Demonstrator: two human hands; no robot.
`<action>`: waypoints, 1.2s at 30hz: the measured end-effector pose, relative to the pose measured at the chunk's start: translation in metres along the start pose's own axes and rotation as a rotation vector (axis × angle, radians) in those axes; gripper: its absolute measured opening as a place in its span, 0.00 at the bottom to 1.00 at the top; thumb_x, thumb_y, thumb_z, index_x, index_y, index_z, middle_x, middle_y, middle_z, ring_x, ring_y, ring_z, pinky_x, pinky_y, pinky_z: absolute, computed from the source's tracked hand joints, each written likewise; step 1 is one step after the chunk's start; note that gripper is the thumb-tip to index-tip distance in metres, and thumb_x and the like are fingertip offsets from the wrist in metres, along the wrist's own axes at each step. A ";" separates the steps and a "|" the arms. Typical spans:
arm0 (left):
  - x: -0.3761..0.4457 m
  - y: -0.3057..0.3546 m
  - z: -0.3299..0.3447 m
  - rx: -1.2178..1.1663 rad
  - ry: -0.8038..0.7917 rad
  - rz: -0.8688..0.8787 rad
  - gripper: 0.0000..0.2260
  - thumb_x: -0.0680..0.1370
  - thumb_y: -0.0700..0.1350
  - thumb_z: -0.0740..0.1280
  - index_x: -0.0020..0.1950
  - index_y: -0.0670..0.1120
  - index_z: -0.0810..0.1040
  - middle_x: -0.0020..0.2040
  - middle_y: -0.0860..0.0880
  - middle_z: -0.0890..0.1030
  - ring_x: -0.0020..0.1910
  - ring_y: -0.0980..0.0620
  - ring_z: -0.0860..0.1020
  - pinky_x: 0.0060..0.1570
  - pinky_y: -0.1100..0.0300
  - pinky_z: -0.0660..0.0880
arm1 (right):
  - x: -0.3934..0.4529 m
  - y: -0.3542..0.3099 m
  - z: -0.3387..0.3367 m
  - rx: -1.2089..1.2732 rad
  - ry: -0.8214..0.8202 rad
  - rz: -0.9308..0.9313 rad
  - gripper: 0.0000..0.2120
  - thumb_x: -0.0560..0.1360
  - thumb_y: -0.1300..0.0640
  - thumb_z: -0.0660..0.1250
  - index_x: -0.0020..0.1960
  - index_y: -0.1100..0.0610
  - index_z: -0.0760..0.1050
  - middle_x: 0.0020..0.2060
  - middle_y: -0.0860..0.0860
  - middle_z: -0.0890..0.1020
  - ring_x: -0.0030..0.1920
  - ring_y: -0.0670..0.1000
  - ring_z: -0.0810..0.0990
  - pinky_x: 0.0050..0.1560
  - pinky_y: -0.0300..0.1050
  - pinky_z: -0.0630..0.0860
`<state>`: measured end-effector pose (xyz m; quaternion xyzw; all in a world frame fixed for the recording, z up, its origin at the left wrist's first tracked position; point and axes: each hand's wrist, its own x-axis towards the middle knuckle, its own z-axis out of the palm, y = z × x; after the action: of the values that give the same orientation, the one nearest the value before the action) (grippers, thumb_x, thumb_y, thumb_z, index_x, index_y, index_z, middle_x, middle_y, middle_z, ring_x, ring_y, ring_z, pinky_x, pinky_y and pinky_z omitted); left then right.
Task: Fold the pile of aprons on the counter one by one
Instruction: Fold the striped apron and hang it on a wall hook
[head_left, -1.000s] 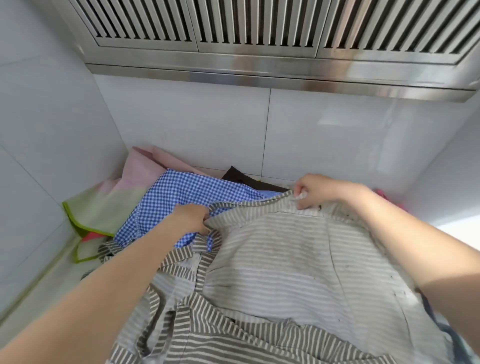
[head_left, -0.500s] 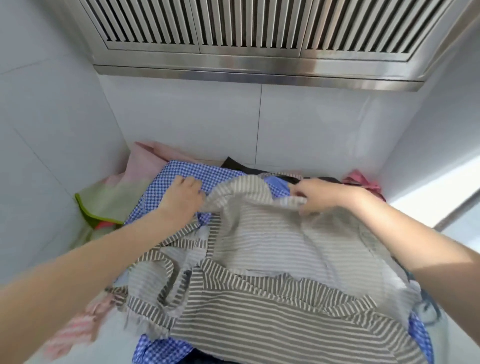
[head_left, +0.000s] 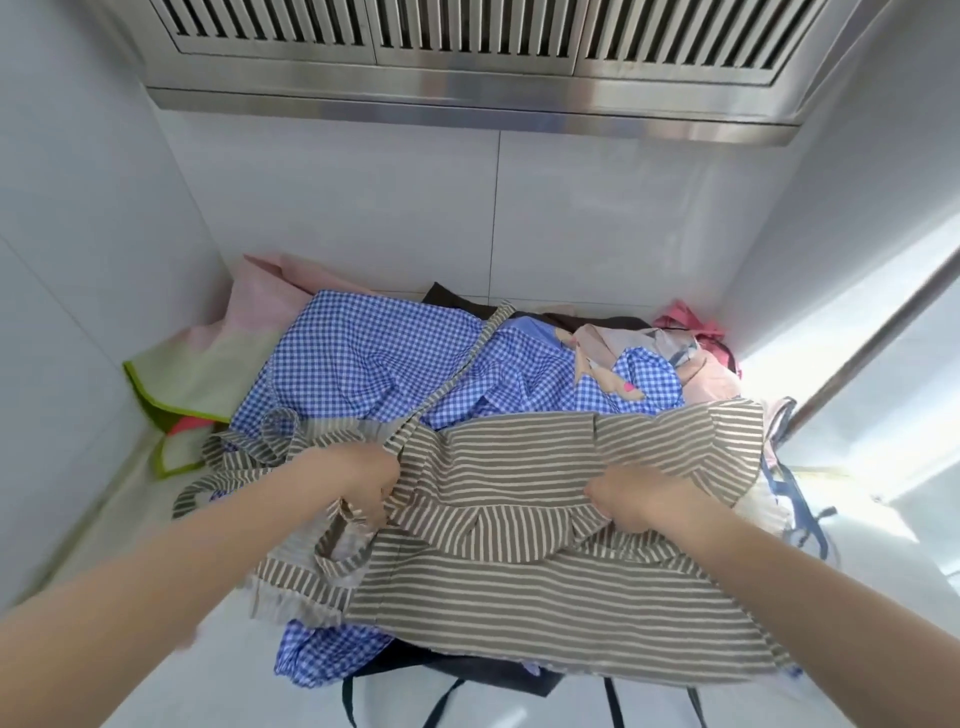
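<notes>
A brown and cream striped apron (head_left: 545, 587) lies folded over on itself on top of the pile, its far half brought toward me. My left hand (head_left: 358, 480) grips its left edge where the striped straps (head_left: 249, 447) bunch up. My right hand (head_left: 631, 501) pinches the folded edge near the middle right. Under it lies a blue checked apron (head_left: 384, 358), with a pink and green apron (head_left: 208, 369) at the far left and a dark apron (head_left: 467, 670) peeking out at the front.
White tiled walls (head_left: 363, 208) close in the counter (head_left: 156, 519) on the left and back. A steel extractor hood (head_left: 467, 78) hangs overhead. More pink and patterned cloth (head_left: 691, 353) is heaped at the back right, beside a bright window frame (head_left: 857, 353).
Both hands have pulled the far edge of the striped apron toward me, folding it over its near half. The blue checked apron behind is now uncovered.
</notes>
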<state>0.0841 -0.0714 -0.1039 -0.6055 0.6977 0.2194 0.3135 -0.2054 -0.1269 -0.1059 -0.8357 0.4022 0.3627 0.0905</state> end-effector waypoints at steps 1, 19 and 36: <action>-0.002 -0.001 -0.010 -0.088 0.048 0.030 0.18 0.74 0.54 0.70 0.58 0.45 0.75 0.52 0.49 0.76 0.45 0.52 0.73 0.42 0.62 0.70 | 0.000 -0.001 0.000 0.061 -0.072 0.003 0.11 0.74 0.64 0.64 0.57 0.62 0.74 0.50 0.57 0.79 0.45 0.56 0.80 0.43 0.46 0.75; 0.029 -0.041 -0.048 -0.042 0.197 -0.318 0.13 0.81 0.38 0.55 0.64 0.38 0.69 0.42 0.47 0.75 0.40 0.50 0.74 0.43 0.59 0.74 | -0.007 0.064 -0.078 0.169 0.299 0.372 0.15 0.77 0.70 0.55 0.62 0.65 0.70 0.60 0.60 0.76 0.61 0.58 0.75 0.55 0.46 0.72; 0.070 0.021 -0.068 -0.290 0.322 -0.176 0.11 0.80 0.38 0.57 0.62 0.42 0.71 0.59 0.44 0.76 0.51 0.47 0.76 0.47 0.58 0.72 | -0.012 0.101 -0.097 0.256 0.481 0.496 0.09 0.75 0.71 0.58 0.51 0.64 0.74 0.57 0.60 0.77 0.58 0.61 0.78 0.51 0.50 0.74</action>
<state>0.0464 -0.1643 -0.1066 -0.7302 0.6443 0.1897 0.1256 -0.2337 -0.2291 -0.0137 -0.7562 0.6444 0.1138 0.0066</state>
